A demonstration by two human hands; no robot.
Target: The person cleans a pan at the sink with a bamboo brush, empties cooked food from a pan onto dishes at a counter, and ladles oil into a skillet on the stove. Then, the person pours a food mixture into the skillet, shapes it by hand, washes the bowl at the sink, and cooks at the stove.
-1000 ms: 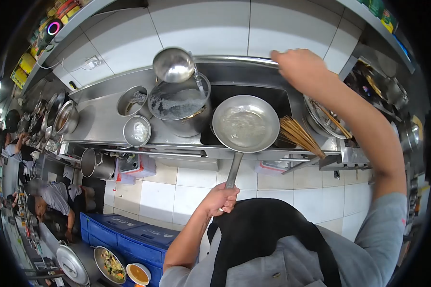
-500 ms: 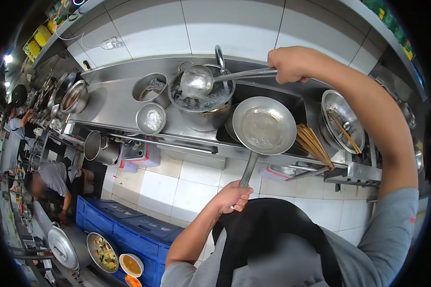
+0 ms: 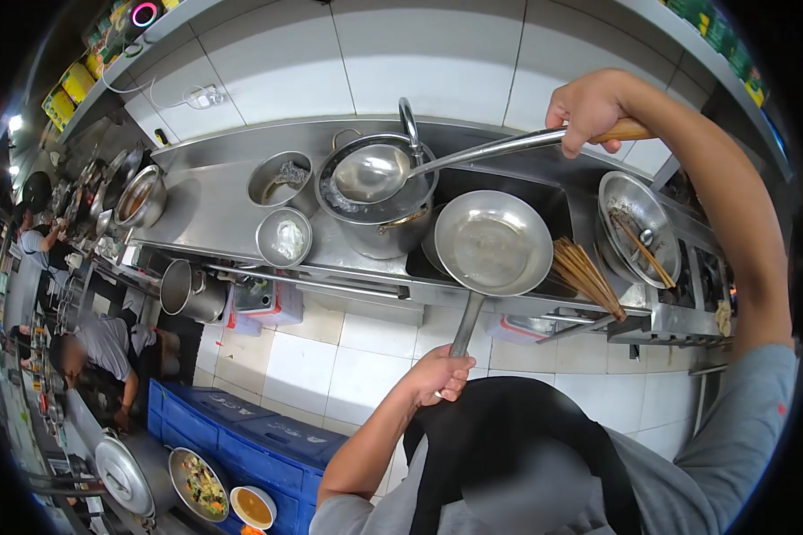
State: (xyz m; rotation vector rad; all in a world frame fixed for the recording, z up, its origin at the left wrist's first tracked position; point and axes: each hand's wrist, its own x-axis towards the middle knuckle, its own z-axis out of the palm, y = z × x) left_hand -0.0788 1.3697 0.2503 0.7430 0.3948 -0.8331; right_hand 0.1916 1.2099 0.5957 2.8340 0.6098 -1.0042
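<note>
My left hand (image 3: 439, 374) is wrapped round the handle of a metal frying pan (image 3: 492, 245), which is held over the front of the sink with a little clear liquid in it. My right hand (image 3: 589, 111) grips the wooden-ended handle of a large metal ladle (image 3: 375, 174). The ladle's bowl is above a big pot of water (image 3: 379, 239), just under the tap (image 3: 408, 125). A bundle of thin bamboo sticks (image 3: 587, 278), like a wok brush, lies right of the pan.
Left of the pot stand a smaller pot (image 3: 279, 183) and a metal bowl (image 3: 284, 237). At right, a large bowl (image 3: 629, 201) holds chopsticks. Blue crates (image 3: 241, 419) stand at lower left, near a dish of vegetables (image 3: 201, 481). A person (image 3: 107, 352) bends over at far left.
The ladle's bowl has tipped and my right hand has moved right and up, showing the handle's wooden end. The frying pan stays nearly in place.
</note>
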